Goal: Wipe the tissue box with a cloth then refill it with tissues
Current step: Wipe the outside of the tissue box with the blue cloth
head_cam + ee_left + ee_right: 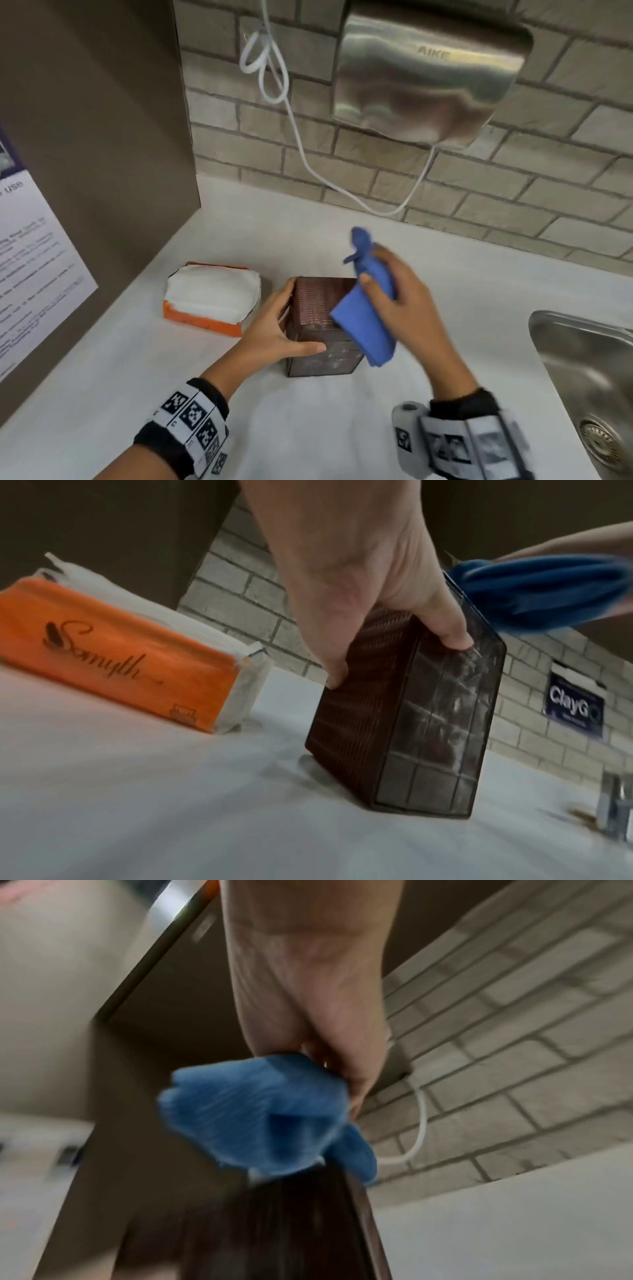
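Observation:
A dark brown woven tissue box stands on end on the white counter. My left hand grips its left side, thumb on the near clear face and fingers round the far edge. In the left wrist view the tissue box shows that clear gridded face under my left hand. My right hand holds a bunched blue cloth against the box's upper right corner. The right wrist view shows the blue cloth in my right hand, over the blurred box.
An orange pack of white tissues lies left of the box, by a brown side panel. A steel sink is set into the counter at right. A metal hand dryer and its white cable hang on the brick wall behind.

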Action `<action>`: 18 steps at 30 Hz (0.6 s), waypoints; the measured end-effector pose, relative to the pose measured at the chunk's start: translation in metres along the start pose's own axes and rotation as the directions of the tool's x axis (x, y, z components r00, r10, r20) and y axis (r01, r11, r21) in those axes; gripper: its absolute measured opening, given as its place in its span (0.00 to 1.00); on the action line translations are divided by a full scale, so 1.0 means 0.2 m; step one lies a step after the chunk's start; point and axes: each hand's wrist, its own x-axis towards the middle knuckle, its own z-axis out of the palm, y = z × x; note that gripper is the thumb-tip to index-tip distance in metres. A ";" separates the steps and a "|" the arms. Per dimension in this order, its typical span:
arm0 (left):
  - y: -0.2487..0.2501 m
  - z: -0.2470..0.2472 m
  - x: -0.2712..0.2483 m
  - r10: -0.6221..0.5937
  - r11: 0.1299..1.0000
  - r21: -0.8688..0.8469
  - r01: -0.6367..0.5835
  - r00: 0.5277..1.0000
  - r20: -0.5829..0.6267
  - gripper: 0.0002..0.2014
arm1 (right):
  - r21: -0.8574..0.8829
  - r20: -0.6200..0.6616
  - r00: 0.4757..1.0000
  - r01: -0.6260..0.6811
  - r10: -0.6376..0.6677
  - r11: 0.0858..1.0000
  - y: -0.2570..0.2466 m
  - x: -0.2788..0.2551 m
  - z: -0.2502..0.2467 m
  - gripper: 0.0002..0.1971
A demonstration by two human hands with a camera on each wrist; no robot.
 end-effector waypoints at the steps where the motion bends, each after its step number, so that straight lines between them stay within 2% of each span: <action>1: 0.00 0.00 0.00 0.019 0.999 0.034 -0.019 1.000 -0.010 0.57 | -0.215 0.063 0.997 0.053 -0.040 0.975 0.01 0.00 0.09 0.17; 2: 0.01 0.00 0.00 0.039 0.996 0.077 -0.038 0.999 -0.011 0.55 | -0.395 0.123 0.991 0.091 -0.045 0.914 0.03 -0.01 0.18 0.21; 3: 0.02 0.00 0.00 0.046 0.992 0.122 -0.043 0.999 -0.021 0.52 | -0.502 0.135 0.990 0.101 -0.038 0.859 0.04 -0.03 0.27 0.24; 4: 0.03 0.01 0.00 0.058 0.986 0.159 -0.050 0.997 -0.041 0.45 | -0.551 0.121 0.992 0.105 -0.045 0.828 0.01 -0.05 0.34 0.25; 6: 0.07 0.03 0.00 0.084 0.959 0.276 -0.058 0.993 -0.083 0.20 | -0.579 0.141 0.986 0.157 -0.092 0.800 -0.06 -0.08 0.47 0.24; 7: 0.07 0.04 0.00 0.085 0.947 0.318 -0.045 0.990 -0.112 0.12 | -0.586 0.160 0.980 0.192 -0.120 0.787 -0.10 -0.09 0.52 0.23; 8: 0.07 0.04 -0.01 0.091 0.947 0.320 -0.041 0.986 -0.141 0.09 | -0.594 0.148 0.978 0.208 -0.149 0.777 -0.11 -0.09 0.55 0.22; 9: 0.06 0.04 0.00 0.110 0.943 0.329 -0.055 0.982 -0.153 0.10 | -0.590 0.131 0.980 0.201 -0.153 0.782 -0.11 -0.08 0.54 0.20; 11: 0.07 0.03 0.01 0.161 0.933 0.339 -0.117 0.981 -0.106 0.18 | -0.525 0.081 0.984 0.176 -0.157 0.833 -0.05 -0.07 0.47 0.20; 13: 0.05 0.03 0.02 0.130 0.959 0.259 -0.119 0.991 -0.028 0.33 | -0.457 0.043 0.995 0.096 -0.086 0.884 0.04 -0.06 0.35 0.21; 15: 0.04 0.03 0.02 0.108 0.964 0.248 -0.100 0.994 -0.021 0.47 | -0.395 -0.002 1.000 -0.011 0.011 0.919 0.12 -0.03 0.24 0.19; 17: 0.04 0.03 0.03 0.103 0.960 0.267 -0.089 0.994 -0.038 0.51 | -0.393 -0.064 0.997 -0.074 0.053 0.917 0.16 -0.01 0.22 0.16; 18: 0.03 0.03 0.03 0.099 0.956 0.280 -0.086 0.994 -0.034 0.49 | -0.449 -0.077 0.995 -0.087 0.059 0.889 0.14 0.00 0.25 0.16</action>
